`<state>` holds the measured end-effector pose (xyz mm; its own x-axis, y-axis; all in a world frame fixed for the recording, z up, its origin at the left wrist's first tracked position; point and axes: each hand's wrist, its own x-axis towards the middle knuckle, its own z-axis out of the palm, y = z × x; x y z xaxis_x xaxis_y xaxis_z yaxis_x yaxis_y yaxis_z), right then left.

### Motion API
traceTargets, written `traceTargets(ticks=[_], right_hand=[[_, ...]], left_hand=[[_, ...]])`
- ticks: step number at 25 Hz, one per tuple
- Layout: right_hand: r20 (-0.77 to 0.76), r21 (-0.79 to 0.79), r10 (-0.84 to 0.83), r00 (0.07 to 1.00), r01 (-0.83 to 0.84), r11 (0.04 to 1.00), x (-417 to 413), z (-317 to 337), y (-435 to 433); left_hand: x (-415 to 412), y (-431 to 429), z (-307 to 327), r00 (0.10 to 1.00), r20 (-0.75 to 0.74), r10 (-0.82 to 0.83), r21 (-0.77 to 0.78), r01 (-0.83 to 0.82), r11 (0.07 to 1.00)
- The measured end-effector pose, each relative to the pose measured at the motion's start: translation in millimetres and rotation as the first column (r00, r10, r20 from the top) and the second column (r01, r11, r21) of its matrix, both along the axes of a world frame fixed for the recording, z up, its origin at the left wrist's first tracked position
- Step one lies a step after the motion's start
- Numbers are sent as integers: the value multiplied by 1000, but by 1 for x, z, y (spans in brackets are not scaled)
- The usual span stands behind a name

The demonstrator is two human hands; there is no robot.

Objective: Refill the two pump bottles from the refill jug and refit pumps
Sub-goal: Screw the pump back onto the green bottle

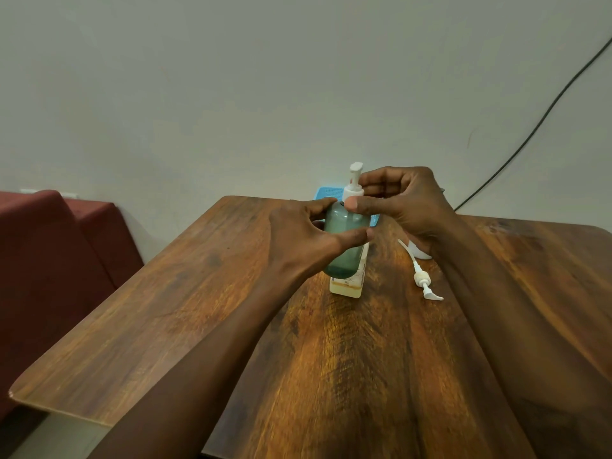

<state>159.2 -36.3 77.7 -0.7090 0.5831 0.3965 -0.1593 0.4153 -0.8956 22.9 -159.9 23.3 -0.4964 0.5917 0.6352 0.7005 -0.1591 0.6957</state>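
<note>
Seemingly upright, green bottle (344, 233) fills left grip (304, 240); right grip (404, 207) pinches pump (353, 191).

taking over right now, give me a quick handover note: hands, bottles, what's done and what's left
Left hand: grips the body of the green bottle.
Right hand: pinches the pump collar on that bottle's neck. Whether it is being tightened or loosened cannot be told.
Yellow bottle: stands on the table, its top hidden behind the green bottle.
Loose pump: lies on the table to the right.
White object: mostly hidden under the right wrist. No jug is plainly in view.
Done: unclear.
Left: at least the loose pump still needs refitting. Check both fill levels.
</note>
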Motion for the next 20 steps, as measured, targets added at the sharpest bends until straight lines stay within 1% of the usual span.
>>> traceTargets(ticks=[1, 3, 5, 6, 8, 9, 10, 11, 14, 16, 17, 18, 20], right_hand=[[10, -8, -42, 999, 42, 999, -1, 1, -2], [15, 43, -70, 997, 69, 997, -3, -1, -3], [1, 79, -52, 999, 52, 996, -6, 0, -4], [4, 43, 3, 1000, -3, 999, -6, 1, -1], [22, -54, 185, 983, -183, 982, -4, 3, 1], [33, -50, 229, 973, -227, 973, -3, 3, 2], [35, -11, 213, 976, -213, 977, -4, 2, 2], [19, 36, 150, 989, -151, 988, -6, 0, 1], [-59, 115, -112, 992, 118, 986, -10, -1, -7], [-65, 145, -219, 973, 227, 963, -13, -3, -6], [-45, 163, -219, 975, 223, 961, -13, -4, -5], [-9, 162, -162, 987, 161, 974, -14, -5, -3], [50, 66, 70, 996, -73, 995, -14, -5, -1]], left_hand=[[1, 0, 0, 1000, 6, 2, 1, -2, 1000], [2, 1, 1, 1000, 28, -3, 17, 2, 1000], [0, 1, 2, 999, 33, -6, 19, 5, 1000], [0, 1, 3, 999, 37, -3, 10, 3, 1000], [0, 1, 2, 998, 57, -6, -1, 6, 1000], [0, 1, 2, 998, 61, -11, -1, 11, 1000], [0, 2, 2, 998, 60, -15, -1, 16, 1000], [0, 2, 3, 998, 58, -18, -1, 18, 1000], [-1, 3, 2, 999, 51, 8, 7, -8, 1000], [-2, 3, 0, 999, 45, 12, 15, -13, 1000], [-2, 3, -1, 999, 37, 11, 19, -12, 1000], [-2, 3, -1, 999, 38, 9, 23, -10, 1000], [-4, 2, 1, 997, 71, -6, 17, 4, 1000]])
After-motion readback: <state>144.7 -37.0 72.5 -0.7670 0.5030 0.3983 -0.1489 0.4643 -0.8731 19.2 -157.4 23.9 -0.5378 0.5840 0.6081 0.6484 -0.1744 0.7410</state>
